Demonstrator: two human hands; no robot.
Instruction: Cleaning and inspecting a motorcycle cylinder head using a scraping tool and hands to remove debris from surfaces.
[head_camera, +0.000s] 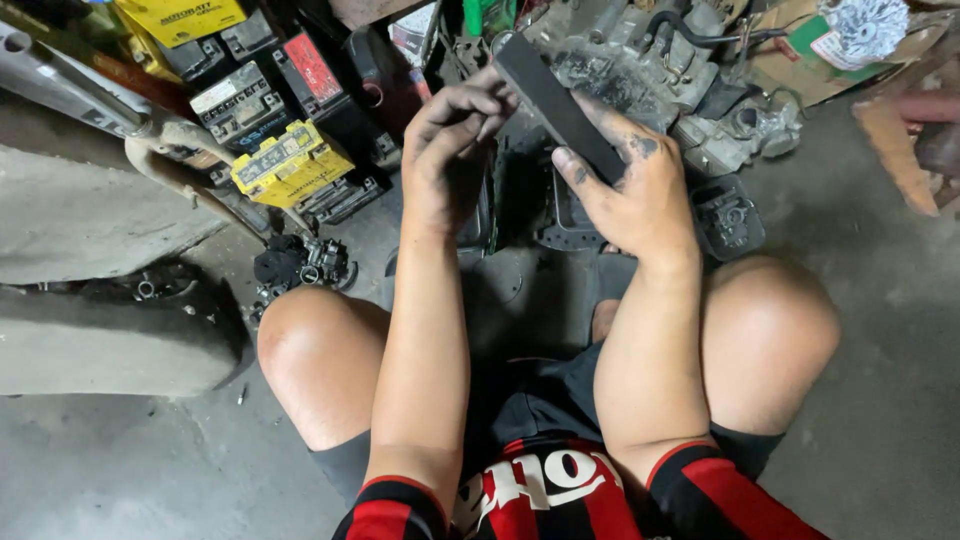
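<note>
I squat on a concrete floor with both arms held out between my knees. My right hand (640, 195) grips the lower end of a long flat dark grey bar (555, 100) that slants up to the left. My left hand (450, 150) has its fingers curled, with the fingertips touching the bar's upper end. Both hands are smeared with black grease. Below the hands lies a dark metal engine part (560, 220) on the floor, partly hidden by them.
Several small vehicle batteries, a yellow one (290, 160) among them, are piled at the upper left beside a bent metal pipe (170, 150). A greasy engine block (650, 70) lies ahead. A small black mechanical part (300, 265) sits by my left knee. Cardboard scraps (820, 50) lie upper right.
</note>
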